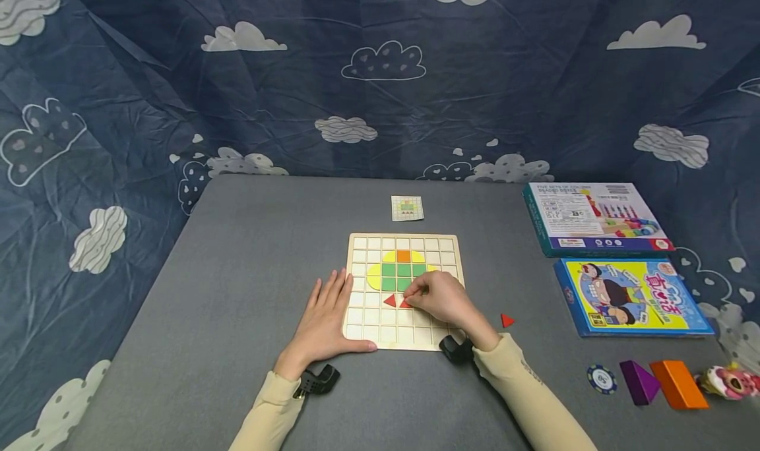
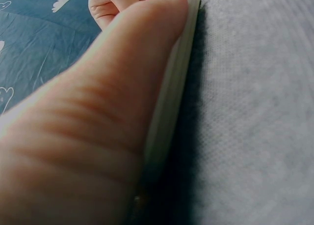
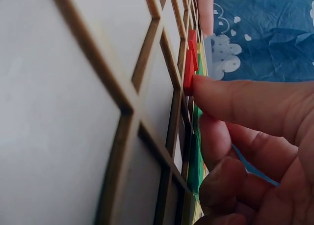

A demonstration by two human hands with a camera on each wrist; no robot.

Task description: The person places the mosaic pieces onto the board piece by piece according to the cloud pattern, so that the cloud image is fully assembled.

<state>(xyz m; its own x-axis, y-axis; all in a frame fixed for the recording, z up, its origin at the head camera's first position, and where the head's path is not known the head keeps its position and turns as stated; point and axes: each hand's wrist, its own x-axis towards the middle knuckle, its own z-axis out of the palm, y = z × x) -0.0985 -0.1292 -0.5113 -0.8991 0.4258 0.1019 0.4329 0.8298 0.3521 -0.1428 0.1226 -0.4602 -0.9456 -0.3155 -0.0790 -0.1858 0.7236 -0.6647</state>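
A wooden grid board (image 1: 371, 335) lies on the grey table with green squares (image 1: 396, 276), an orange square (image 1: 403, 256) and yellow rounded pieces (image 1: 373, 276) set in its cells. My left hand (image 1: 320, 319) rests spread along the board's left edge, its thumb at the near edge. Below the green block, my right hand (image 1: 442, 299) pinches a red triangle (image 3: 188, 75) between thumb and fingertips, low over the grid. Just left of it sits another red triangle (image 1: 390, 300) in the board. A third, loose triangle (image 1: 507, 320) lies right of the board, near my right wrist.
Behind the board lies a small pattern card (image 1: 407, 208). Two boxed games, a white-and-teal box (image 1: 594, 217) and a blue-and-yellow box (image 1: 635, 297), lie at the right. Nearer are a poker chip (image 1: 602, 379), a purple wedge (image 1: 639, 382), an orange block (image 1: 679, 385) and a small figurine (image 1: 730, 380).
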